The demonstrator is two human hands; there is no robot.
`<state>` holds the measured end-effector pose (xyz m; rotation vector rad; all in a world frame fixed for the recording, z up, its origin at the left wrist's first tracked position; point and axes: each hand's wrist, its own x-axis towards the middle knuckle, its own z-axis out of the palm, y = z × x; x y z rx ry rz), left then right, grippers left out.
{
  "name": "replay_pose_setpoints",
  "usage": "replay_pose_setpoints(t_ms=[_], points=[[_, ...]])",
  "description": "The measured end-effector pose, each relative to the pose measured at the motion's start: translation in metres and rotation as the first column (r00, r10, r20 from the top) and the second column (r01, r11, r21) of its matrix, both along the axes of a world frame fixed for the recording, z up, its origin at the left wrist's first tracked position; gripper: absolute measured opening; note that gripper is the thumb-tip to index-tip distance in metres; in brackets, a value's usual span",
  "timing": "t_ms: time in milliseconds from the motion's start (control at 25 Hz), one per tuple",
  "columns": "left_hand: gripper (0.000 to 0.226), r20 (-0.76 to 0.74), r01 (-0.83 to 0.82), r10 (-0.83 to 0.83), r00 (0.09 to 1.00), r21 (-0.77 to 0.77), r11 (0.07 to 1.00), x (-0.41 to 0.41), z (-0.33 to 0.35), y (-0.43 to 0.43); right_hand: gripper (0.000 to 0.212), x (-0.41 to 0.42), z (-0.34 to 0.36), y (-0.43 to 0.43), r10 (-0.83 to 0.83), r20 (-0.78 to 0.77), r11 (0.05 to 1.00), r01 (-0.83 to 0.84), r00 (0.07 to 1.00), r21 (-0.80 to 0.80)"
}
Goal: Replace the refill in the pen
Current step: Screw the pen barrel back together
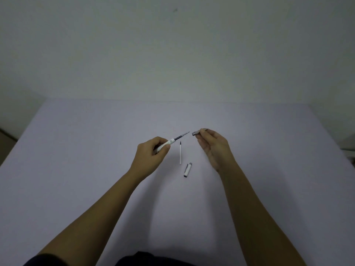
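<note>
Over a bare lilac desk (76,169), our left hand (151,156) grips the pen barrel (163,145), refill (181,136) protruding, our right hand (213,146) pinches the metal tip (196,133); we should line them coaxially before threading, leaving the spare refill (180,153) and cap (187,169) lying between.

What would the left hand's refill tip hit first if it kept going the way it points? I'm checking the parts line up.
Probably the metal tip piece in the right hand: the refill held by the left hand aims at its open end, though depth is unclear.
</note>
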<state>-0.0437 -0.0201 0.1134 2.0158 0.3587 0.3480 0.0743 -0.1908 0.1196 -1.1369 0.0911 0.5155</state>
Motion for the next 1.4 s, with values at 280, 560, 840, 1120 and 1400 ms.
replay_pose_setpoints(t_ms=[280,560,840,1120,1400], points=[[0.012,0.032,-0.007,0.006,0.999,0.027,1.000,-0.007,0.011,-0.002,0.007,-0.009,0.011,0.001,0.005,0.009,0.997,-0.006,1.000,0.078],[0.007,0.028,0.015,-0.018,0.999,0.105,0.994,-0.006,0.020,-0.001,0.005,-0.020,0.018,0.008,0.068,0.096,0.998,-0.069,0.993,0.006],[0.011,0.007,0.108,-0.114,0.993,0.253,0.961,-0.004,0.029,0.010,0.006,-0.030,0.014,0.009,0.180,0.273,0.972,-0.130,0.945,-0.194],[0.012,-0.046,0.248,-0.246,0.968,0.299,0.921,-0.003,0.037,0.019,0.014,-0.031,0.014,0.001,0.206,0.382,0.967,-0.126,0.901,-0.224],[0.014,-0.022,0.230,-0.237,0.971,0.330,0.915,-0.003,0.039,0.021,0.016,-0.033,0.018,0.000,0.277,0.421,0.944,-0.161,0.864,-0.289]])
